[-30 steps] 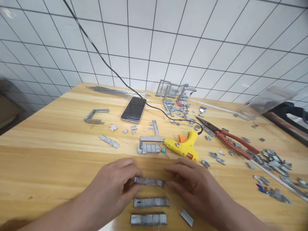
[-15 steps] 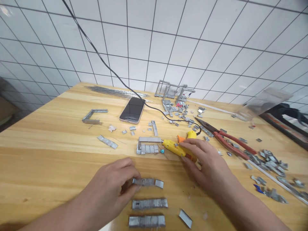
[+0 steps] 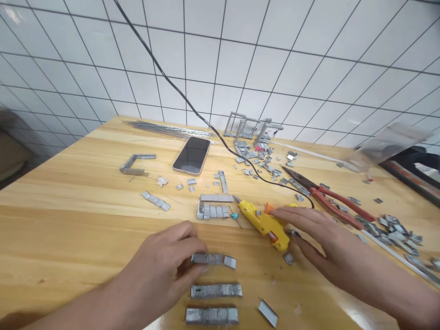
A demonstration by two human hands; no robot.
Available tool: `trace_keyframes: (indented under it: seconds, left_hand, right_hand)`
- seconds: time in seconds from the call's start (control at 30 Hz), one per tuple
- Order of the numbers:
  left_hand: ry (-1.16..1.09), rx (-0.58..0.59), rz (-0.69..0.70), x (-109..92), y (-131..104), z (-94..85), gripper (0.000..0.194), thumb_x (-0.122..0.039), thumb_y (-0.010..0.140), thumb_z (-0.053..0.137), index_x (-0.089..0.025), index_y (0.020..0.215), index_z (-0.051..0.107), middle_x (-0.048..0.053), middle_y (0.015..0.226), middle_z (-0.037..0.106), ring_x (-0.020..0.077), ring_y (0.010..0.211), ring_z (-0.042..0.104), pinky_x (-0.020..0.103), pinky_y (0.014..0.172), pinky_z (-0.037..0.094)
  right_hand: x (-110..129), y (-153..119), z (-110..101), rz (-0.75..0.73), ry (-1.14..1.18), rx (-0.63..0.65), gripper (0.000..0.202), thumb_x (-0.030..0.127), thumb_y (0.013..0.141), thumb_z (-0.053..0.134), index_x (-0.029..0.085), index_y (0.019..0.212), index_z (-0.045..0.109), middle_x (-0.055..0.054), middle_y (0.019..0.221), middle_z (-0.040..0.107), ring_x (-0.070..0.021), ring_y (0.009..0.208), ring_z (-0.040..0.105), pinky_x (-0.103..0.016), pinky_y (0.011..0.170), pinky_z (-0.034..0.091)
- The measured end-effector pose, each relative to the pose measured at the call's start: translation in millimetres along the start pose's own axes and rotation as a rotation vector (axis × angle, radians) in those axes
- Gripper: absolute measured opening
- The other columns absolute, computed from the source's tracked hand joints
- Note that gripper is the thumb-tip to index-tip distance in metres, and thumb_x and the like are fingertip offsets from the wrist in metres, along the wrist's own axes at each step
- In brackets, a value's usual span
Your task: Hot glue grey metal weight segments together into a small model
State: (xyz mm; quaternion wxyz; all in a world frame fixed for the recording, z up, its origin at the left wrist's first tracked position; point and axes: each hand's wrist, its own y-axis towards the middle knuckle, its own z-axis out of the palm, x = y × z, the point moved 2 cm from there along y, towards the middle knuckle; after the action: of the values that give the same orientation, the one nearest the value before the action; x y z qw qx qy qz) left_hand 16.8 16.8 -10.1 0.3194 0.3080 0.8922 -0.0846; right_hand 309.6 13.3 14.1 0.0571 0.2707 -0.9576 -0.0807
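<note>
My left hand (image 3: 168,259) pinches the left end of a short grey strip of joined metal pieces (image 3: 215,259), the farthest of three such strips in front of me. Two similar strips, the middle one (image 3: 216,290) and the nearest one (image 3: 211,316), lie flat below it. A yellow hot glue gun (image 3: 264,223) with an orange trigger lies on its side, nozzle towards a frame-like metal assembly (image 3: 215,211). My right hand (image 3: 318,236) is at the gun's handle side, fingers stretched and thumb apart; the fingertips partly cover the handle.
Red-handled pliers (image 3: 330,201) lie at the right among metal scraps (image 3: 392,231). A phone (image 3: 191,156), thin metal rods (image 3: 168,129) and small upright metal frames (image 3: 252,126) stand or lie farther back. The gun's black cord (image 3: 192,109) crosses above the table.
My right hand has moved right, and its fingers have loosened around the glue gun. The gun has turned, its rear end now nearer me. My left hand still pinches the strip.
</note>
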Motion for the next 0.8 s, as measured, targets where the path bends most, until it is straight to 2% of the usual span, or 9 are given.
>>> trace_keyframes:
  seconds: [0.17,0.4,0.6,0.67,0.8]
  left_hand:
    - [0.01,-0.011,0.02,-2.2,-0.9,0.0,0.015,-0.011,0.083,0.054,-0.023,0.085,0.063,-0.001,0.082,0.055,0.014,0.07,0.054,0.025,0.059,0.038]
    - [0.01,-0.014,0.019,-1.6,1.0,-0.1,0.016,-0.01,0.083,0.053,-0.023,0.084,0.063,0.0,0.082,0.055,0.0135,0.07,0.054,0.024,0.059,0.039]
    - [0.018,-0.02,0.016,-1.0,0.7,1.0,0.015,-0.012,0.084,0.054,-0.023,0.086,0.064,0.0,0.081,0.056,0.0138,0.069,0.054,0.024,0.058,0.039]
    - [0.027,-0.02,0.025,-1.2,0.8,0.8,0.015,-0.012,0.084,0.053,-0.023,0.085,0.064,0.0,0.082,0.056,0.0144,0.07,0.055,0.025,0.059,0.039]
    - [0.036,-0.025,0.036,-1.5,0.2,0.3,0.015,-0.011,0.085,0.053,-0.022,0.083,0.062,0.0,0.082,0.057,0.0146,0.072,0.056,0.025,0.059,0.039]
  right_hand:
    - [4.4,8.1,15.4,0.007,-0.075,-0.005,0.053,0.003,0.079,0.042,0.02,0.128,0.052,-0.012,0.112,0.063,-0.0276,0.097,0.06,-0.046,0.081,0.048]
    - [9.6,12.7,20.3,0.017,-0.109,-0.003,0.052,0.002,0.072,0.042,0.015,0.12,0.056,-0.013,0.101,0.062,-0.0279,0.089,0.061,-0.043,0.073,0.05]
    - [14.0,14.6,16.1,0.042,-0.074,-0.029,0.05,0.004,0.066,0.044,0.016,0.112,0.059,-0.012,0.096,0.061,-0.0263,0.085,0.062,-0.038,0.069,0.051]
    - [14.5,14.1,11.1,0.079,-0.051,-0.053,0.045,0.006,0.066,0.047,0.017,0.107,0.06,-0.011,0.094,0.061,-0.0256,0.082,0.062,-0.036,0.065,0.051]
    - [15.4,11.9,-4.7,0.101,0.04,-0.145,0.015,0.017,0.08,0.048,0.023,0.089,0.058,-0.008,0.087,0.061,-0.0236,0.076,0.063,-0.036,0.063,0.052]
